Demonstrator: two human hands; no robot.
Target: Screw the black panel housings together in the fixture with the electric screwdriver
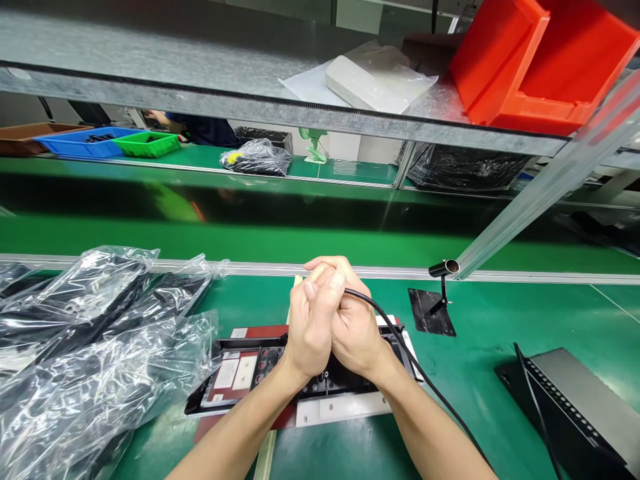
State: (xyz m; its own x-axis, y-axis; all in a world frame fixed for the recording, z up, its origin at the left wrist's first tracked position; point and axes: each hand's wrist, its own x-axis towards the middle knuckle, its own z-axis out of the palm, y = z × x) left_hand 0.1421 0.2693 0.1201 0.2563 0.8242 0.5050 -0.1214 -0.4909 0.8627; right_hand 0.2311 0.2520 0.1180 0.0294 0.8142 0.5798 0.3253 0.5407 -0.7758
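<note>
My left hand (313, 323) and my right hand (357, 327) are closed tightly together, fingers wrapped around something they hide. From the top of my right hand a black cable (387, 320) comes out and runs down to the lower right. Below both hands lies a black frame-like part (253, 343) with a row of holes and dark fittings, its middle covered by my hands and wrists. It rests on a dark red plate (285, 419) with a white strip (345, 408) along its front edge.
Clear plastic bags with black parts (95, 320) are heaped at left. On the right stand a metal tube holder (444, 269) and a black slotted metal panel (570, 407). A grey shelf (200, 93) carries a red bin (530, 80) overhead. Another person's sleeve (210, 129) shows behind.
</note>
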